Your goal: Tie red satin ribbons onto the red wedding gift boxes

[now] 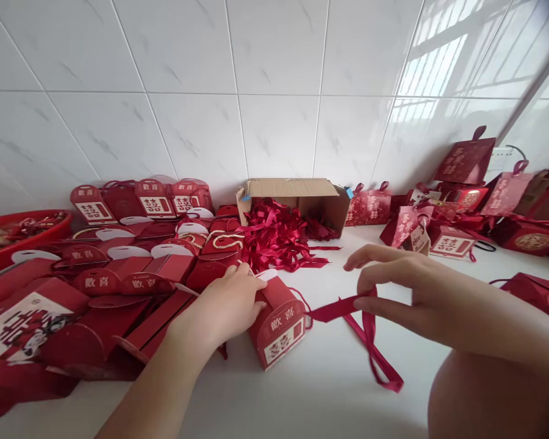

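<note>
A small red gift box (279,326) with white and gold characters stands on the white tabletop in front of me. My left hand (231,302) grips its left side, thumb against the near side and fingers reaching over the back. To the right of the box, my right hand (393,286) pinches a dark red satin ribbon (333,310) between thumb and fingers. One stretch of ribbon runs to the box's right edge, by a twisted red cord (307,305). The ribbon's other lengths hang down to the tabletop (348,390).
Many similar red boxes (98,281) crowd the left side, with a red basin (50,228) behind them. Against the tiled wall, a cardboard carton (293,187) lies on its side, spilling red ribbons (279,235). More red boxes and bags (466,161) stand at the right.
</note>
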Action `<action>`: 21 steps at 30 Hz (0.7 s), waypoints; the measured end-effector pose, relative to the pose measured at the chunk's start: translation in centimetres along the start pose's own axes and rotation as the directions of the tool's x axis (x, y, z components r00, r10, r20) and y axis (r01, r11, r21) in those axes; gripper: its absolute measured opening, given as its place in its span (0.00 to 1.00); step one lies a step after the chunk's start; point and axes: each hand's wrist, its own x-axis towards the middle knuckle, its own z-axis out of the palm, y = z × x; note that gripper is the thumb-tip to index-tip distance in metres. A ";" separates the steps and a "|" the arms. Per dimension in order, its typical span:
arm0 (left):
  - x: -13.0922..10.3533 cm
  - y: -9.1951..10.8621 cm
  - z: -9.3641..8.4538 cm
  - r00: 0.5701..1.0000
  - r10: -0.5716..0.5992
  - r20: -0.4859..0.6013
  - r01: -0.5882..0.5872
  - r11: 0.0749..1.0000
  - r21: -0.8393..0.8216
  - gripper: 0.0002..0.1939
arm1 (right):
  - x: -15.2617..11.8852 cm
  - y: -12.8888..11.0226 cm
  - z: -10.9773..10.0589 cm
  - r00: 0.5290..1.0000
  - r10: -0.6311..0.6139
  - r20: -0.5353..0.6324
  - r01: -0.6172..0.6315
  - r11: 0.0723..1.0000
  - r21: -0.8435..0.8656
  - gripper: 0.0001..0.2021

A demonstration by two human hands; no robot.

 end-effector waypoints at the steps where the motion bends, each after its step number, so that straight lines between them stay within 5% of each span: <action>1: -0.2 0.3 -0.2 0.999 -0.029 0.024 0.029 0.999 -0.018 0.14 | 0.2 0.0 0.2 0.997 0.036 0.066 -0.035 0.999 -0.021 0.12; 7: -1.7 1.2 -0.8 0.975 -0.150 0.165 0.165 0.983 -0.077 0.12 | 1.1 0.1 0.5 0.933 0.241 0.268 -0.227 0.970 -0.083 0.14; 10: -2.0 0.8 -0.7 1.000 -0.029 -0.011 0.029 0.999 0.017 0.15 | 1.3 0.6 0.2 0.938 0.234 0.255 -0.231 0.972 -0.043 0.14; 15: -1.2 0.6 -0.2 0.952 0.191 -0.239 -0.177 0.981 0.079 0.21 | 1.7 1.8 -0.2 0.935 0.282 0.215 -0.279 0.959 -0.045 0.12; 21: 0.8 0.4 1.6 0.974 0.218 -0.057 -0.220 0.975 -0.041 0.24 | 2.9 2.6 0.7 0.913 0.316 0.256 -0.316 0.948 -0.044 0.14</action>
